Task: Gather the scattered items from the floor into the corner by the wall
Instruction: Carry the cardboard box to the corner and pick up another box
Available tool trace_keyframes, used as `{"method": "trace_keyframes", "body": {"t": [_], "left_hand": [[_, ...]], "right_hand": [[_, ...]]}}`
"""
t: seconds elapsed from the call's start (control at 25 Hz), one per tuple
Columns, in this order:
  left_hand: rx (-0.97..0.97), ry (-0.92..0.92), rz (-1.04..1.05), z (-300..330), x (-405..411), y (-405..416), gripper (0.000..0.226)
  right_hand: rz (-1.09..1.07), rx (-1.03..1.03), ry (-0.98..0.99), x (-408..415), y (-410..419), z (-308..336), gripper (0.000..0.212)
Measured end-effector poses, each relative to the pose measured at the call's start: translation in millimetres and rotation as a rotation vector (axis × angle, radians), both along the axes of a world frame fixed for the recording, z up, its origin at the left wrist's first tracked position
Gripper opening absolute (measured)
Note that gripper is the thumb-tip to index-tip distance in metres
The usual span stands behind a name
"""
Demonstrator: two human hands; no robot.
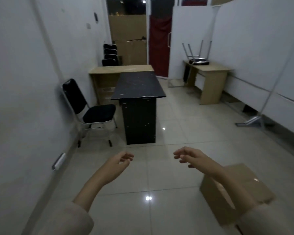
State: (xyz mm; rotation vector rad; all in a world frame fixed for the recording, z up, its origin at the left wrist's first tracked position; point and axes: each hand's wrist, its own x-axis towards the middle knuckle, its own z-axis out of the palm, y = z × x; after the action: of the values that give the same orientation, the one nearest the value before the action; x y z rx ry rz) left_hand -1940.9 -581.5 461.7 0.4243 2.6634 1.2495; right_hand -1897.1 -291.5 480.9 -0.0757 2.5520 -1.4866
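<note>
My left hand (120, 164) and my right hand (192, 156) reach forward over the tiled floor, side by side, fingers loosely curled and holding nothing. A brown cardboard box (255, 187) lies on the floor at the lower right, partly hidden under my right forearm. A small white and grey object (59, 161) sits low against the left wall, near the floor. No other loose items show on the floor in front of me.
A black desk (139, 87) stands ahead in the middle, with a black chair (92, 109) against the left wall and a light wooden table (120, 69) behind. Another wooden desk (209, 77) with an upturned stool (198, 51) stands at the right. A metal stand (249, 122) leans by the right partition.
</note>
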Motion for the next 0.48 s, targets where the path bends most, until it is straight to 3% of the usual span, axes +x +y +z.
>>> {"method": "trace_keyframes", "body": {"t": [0.28, 0.48], "left_hand": [[0.102, 0.012, -0.213, -11, -18, 215, 0.024], [0.076, 0.002, -0.335, -36, -25, 322, 0.031]], "right_hand": [[-0.337, 0.013, -0.026, 61, 202, -7, 0.020], [-0.566, -0.015, -0.046, 98, 281, -28, 0.023]]}}
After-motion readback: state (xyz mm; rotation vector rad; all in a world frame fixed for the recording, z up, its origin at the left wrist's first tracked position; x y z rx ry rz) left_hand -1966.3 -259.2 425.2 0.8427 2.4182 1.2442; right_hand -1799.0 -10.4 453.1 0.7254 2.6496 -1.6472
